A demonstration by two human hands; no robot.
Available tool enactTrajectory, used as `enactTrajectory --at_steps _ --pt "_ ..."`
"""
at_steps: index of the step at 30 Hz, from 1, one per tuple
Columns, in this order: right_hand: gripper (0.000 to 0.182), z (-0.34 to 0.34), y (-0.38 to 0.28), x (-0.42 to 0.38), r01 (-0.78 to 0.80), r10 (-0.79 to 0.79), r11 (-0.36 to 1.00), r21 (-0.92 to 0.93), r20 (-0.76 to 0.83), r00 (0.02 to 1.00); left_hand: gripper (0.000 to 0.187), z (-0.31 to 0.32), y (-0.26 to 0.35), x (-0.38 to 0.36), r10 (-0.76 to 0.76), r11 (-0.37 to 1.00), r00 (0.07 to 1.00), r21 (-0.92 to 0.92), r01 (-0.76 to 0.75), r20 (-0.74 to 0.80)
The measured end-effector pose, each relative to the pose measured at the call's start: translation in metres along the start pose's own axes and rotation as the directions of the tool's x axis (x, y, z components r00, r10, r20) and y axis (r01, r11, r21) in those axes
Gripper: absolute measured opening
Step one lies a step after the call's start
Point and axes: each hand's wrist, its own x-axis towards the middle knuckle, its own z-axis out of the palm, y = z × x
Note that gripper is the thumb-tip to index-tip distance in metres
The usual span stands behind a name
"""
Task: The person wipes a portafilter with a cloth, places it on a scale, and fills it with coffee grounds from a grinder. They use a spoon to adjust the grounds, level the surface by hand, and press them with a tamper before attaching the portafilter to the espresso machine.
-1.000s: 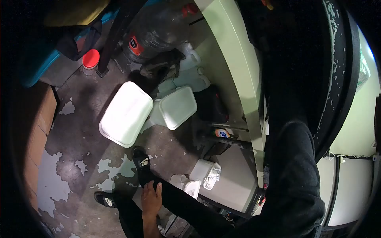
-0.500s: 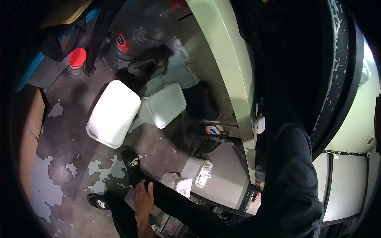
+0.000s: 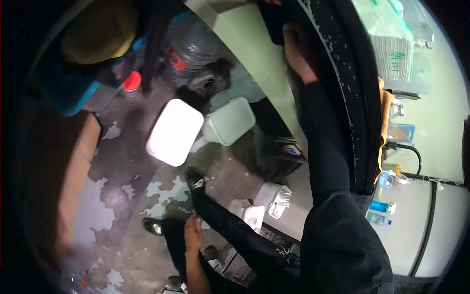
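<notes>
My left hand hangs with loosely extended fingers over the dark trousers, holding nothing. Higher up, my right hand reaches in between the pale green panel and the black, chipped edge. Its fingers curl beside a dark shape; shadow hides what they grip. On the floor lie a bright white lid or tub and a translucent plastic tub.
Around the feet stand white containers, a large clear water bottle and a red-lidded jar. A cardboard box borders the left. Packaged napkins, an orange cloth and spray bottles are at right.
The view has shifted, bringing napkins and bottles in at the right. My right hand, earlier unseen in the dark, now shows at the top. My left hand stays low and empty.
</notes>
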Motion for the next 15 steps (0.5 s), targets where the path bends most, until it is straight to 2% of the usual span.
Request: enactTrajectory --at_steps 1,3,6,7,9,10,11,12,13,14,15 --pt "0.034 0.0 -0.022 -0.016 -0.039 0.04 0.997 0.065 -0.017 0.999 0.04 -0.003 0.006 -0.016 -0.019 1.0 0.999 0.018 0.019 -0.028" --pt "0.036 -0.001 -0.056 -0.031 -0.164 0.126 0.934 0.316 0.136 0.983 0.039 -0.013 0.018 -0.058 -0.038 0.998 0.996 -0.052 0.034 -0.081" --pt "0.037 0.04 -0.041 -0.045 -0.099 0.119 0.957 0.272 -0.056 0.991 0.037 -0.032 0.041 -0.13 -0.086 0.996 0.992 0.012 0.087 -0.094" --pt "0.036 0.046 -0.028 -0.055 -0.088 0.1 0.969 0.23 -0.043 0.994 0.037 -0.042 0.045 -0.153 -0.087 0.995 0.991 0.032 0.091 -0.106" --pt "0.034 0.072 0.0 -0.074 0.01 -0.008 0.997 0.078 -0.024 1.0 0.039 -0.059 0.051 -0.203 -0.015 0.981 0.982 0.186 0.051 -0.19" --pt "0.034 0.091 0.022 -0.086 0.109 -0.11 0.993 -0.045 -0.024 0.994 0.039 -0.062 0.051 -0.229 -0.078 0.97 0.941 0.193 0.148 -0.33" --pt "0.033 0.104 0.036 -0.096 0.215 -0.229 0.958 -0.192 -0.053 0.972 0.041 -0.063 0.05 -0.251 -0.193 0.946 0.939 0.201 0.255 -0.284" --pt "0.033 0.129 0.064 -0.108 0.313 -0.402 0.864 -0.394 -0.167 0.9 0.043 -0.07 0.052 -0.267 -0.29 0.917 0.926 0.208 0.341 -0.241" --pt "0.048 0.121 0.025 -0.121 -0.067 0.045 0.994 -0.086 -0.239 0.97 0.046 -0.072 0.063 -0.287 -0.388 0.862 0.861 0.202 0.465 -0.329" --pt "0.054 0.055 -0.001 -0.129 0.365 -0.275 0.817 -0.446 0.255 0.927 0.05 -0.079 0.063 -0.304 -0.501 0.833 0.808 0.079 0.547 -0.309" --pt "0.057 0.014 -0.077 -0.131 -0.158 0.152 0.987 0.041 0.119 0.981 0.053 -0.075 0.062 -0.32 -0.623 0.759 0.721 -0.01 0.651 -0.302"
